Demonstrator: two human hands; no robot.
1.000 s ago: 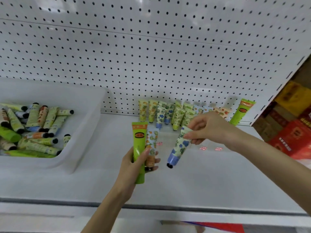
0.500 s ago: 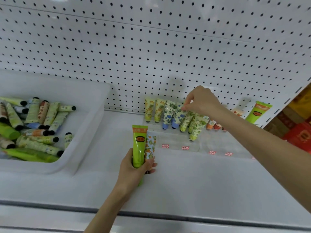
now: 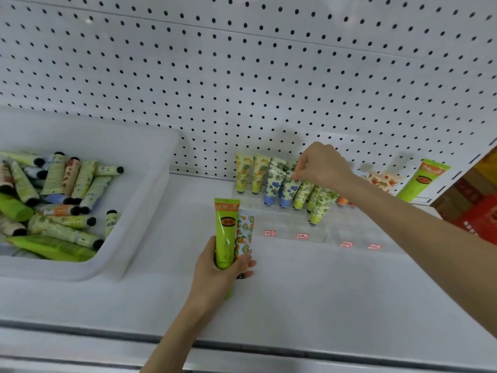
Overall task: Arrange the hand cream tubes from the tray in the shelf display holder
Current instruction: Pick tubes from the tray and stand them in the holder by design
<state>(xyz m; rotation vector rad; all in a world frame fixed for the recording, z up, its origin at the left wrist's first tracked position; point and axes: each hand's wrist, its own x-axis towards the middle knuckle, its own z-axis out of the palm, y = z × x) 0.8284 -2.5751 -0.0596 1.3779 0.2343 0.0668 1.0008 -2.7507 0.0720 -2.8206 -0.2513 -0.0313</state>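
Matt white plastic tray [image 3: 150,211], perforated painted-metal back panel [image 3: 242,90] — clear glossy plastic display holder [image 3: 309,224].

All you really see of the person is two slim forearms, the left forearm [image 3: 174,329] and the right forearm [image 3: 419,238], both bare right out to the edge of the shot. Left grip [image 3: 215,275] and right grip [image 3: 322,165] are bare too, fingernails too blurry to make out

Tray [image 3: 150,211] at 9 o'clock on shelf [image 3: 295,297], loose tubes [image 3: 67,184] in it. Display holder [image 3: 285,224] at 1 o'clock, backed against pegboard [image 3: 242,76]; standing tubes [image 3: 258,176] in it.
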